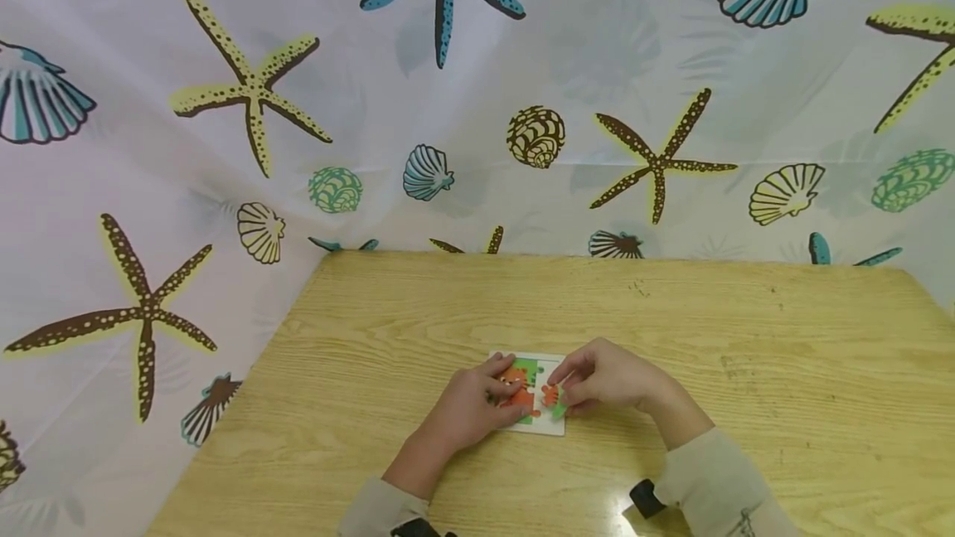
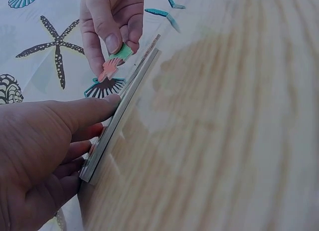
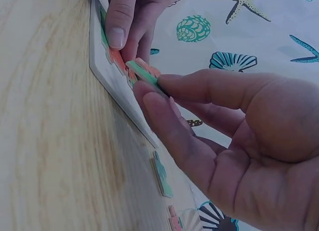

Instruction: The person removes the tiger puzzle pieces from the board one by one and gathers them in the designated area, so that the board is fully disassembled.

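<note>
A white-bordered puzzle board (image 1: 550, 429) lies flat on the table, with orange and green pieces (image 1: 525, 368) fitted in its left part and bare white to the right. My left hand (image 1: 481, 403) rests across the left side, thumb and fingers touching the fitted pieces. Between thumb and fingertips, my right hand (image 1: 615, 375) pinches a loose orange-and-green puzzle piece (image 1: 552, 398) just over the white part. That piece (image 3: 143, 71) looks tilted in the right wrist view, its green edge toward the right thumb. My left fingers hide some of the picture.
The right wrist view shows a green puzzle piece (image 3: 161, 175) and an orange one (image 3: 175, 220) on the wooden table (image 1: 418, 313), beside the board. A white cloth (image 1: 477, 106) printed with shells and starfish hangs behind and to the left.
</note>
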Demonstrator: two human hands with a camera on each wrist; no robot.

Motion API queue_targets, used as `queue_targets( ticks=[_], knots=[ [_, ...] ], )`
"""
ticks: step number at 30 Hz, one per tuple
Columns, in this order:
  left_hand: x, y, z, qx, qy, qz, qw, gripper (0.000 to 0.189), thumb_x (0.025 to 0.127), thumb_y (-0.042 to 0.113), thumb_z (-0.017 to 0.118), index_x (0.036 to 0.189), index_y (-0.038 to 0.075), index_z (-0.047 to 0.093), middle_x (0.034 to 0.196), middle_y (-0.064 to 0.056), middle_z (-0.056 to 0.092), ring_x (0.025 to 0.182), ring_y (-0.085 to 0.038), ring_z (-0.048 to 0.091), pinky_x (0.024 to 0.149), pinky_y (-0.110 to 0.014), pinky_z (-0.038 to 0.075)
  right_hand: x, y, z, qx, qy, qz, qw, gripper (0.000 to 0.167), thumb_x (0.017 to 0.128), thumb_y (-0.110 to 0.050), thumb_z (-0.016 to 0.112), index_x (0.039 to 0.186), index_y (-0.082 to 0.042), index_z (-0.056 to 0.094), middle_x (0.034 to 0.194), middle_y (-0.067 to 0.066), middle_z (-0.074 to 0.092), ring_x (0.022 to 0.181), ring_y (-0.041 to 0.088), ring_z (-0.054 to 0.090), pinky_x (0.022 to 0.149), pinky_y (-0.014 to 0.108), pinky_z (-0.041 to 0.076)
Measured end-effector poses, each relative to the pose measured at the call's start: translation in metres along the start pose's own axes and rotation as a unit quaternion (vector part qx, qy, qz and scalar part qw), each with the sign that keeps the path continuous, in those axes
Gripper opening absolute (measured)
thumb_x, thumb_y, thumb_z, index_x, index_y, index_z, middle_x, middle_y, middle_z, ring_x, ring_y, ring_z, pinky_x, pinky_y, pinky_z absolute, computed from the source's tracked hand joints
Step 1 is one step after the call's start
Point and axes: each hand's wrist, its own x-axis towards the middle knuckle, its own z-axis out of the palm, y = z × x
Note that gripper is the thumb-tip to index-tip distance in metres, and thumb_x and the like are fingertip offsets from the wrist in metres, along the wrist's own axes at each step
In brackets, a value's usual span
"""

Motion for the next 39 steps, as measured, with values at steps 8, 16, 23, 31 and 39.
queue_targets(
  ticks=[8, 16, 23, 31, 39],
  knots=[
    [-0.002, 0.001, 0.001, 0.012, -0.008, -0.011, 0.9998, 0.042, 0.088, 0.025, 0.086, 0.12, 0.0, 0.075, 0.152, -0.018, 0.054, 0.147, -0.04, 0.042, 0.116, -0.052, 0.042, -0.004, 0.0, -0.003, -0.042, 0.017, -0.002, 0.999, 0.024, 0.084, 0.001, 0.081, 0.106, 0.005, 0.074, 0.09, 0.008, 0.075, 0.083, 0.014, 0.066, 0.075, 0.026, 0.056],
    [-0.004, -0.001, 0.0, 0.015, -0.006, -0.02, 0.9997, 0.043, 0.088, 0.025, 0.086, 0.122, 0.001, 0.075, 0.153, -0.016, 0.054, 0.147, -0.04, 0.042, 0.116, -0.053, 0.041, -0.003, 0.001, -0.006, -0.039, 0.009, -0.01, 0.9992, 0.02, 0.091, 0.004, 0.073, 0.111, 0.007, 0.074, 0.09, 0.011, 0.072, 0.08, 0.013, 0.064, 0.074, 0.026, 0.058],
    [-0.004, -0.003, 0.0, 0.01, 0.001, -0.018, 0.9998, 0.04, 0.088, 0.023, 0.087, 0.12, 0.001, 0.076, 0.153, -0.015, 0.053, 0.147, -0.039, 0.041, 0.116, -0.051, 0.042, -0.006, 0.0, -0.009, -0.008, 0.01, 0.005, 0.9999, 0.02, 0.095, 0.005, 0.067, 0.114, 0.008, 0.072, 0.088, 0.01, 0.068, 0.078, 0.016, 0.069, 0.076, 0.035, 0.064],
    [-0.001, 0.002, -0.001, 0.015, -0.002, -0.018, 0.9997, 0.043, 0.088, 0.025, 0.087, 0.121, 0.0, 0.075, 0.154, -0.016, 0.052, 0.148, -0.04, 0.041, 0.116, -0.053, 0.041, -0.011, -0.003, -0.018, -0.011, 0.021, 0.021, 0.9995, 0.023, 0.095, 0.005, 0.069, 0.118, 0.007, 0.072, 0.102, 0.016, 0.066, 0.084, 0.018, 0.068, 0.078, 0.038, 0.064],
    [0.0, 0.001, 0.001, 0.009, -0.001, -0.02, 0.9998, 0.042, 0.088, 0.024, 0.086, 0.121, 0.0, 0.075, 0.154, -0.016, 0.052, 0.148, -0.04, 0.04, 0.117, -0.053, 0.041, -0.012, -0.002, -0.021, -0.011, 0.028, 0.028, 0.9992, 0.021, 0.094, 0.005, 0.072, 0.114, 0.009, 0.071, 0.098, 0.014, 0.07, 0.083, 0.018, 0.071, 0.079, 0.038, 0.065]
  ],
)
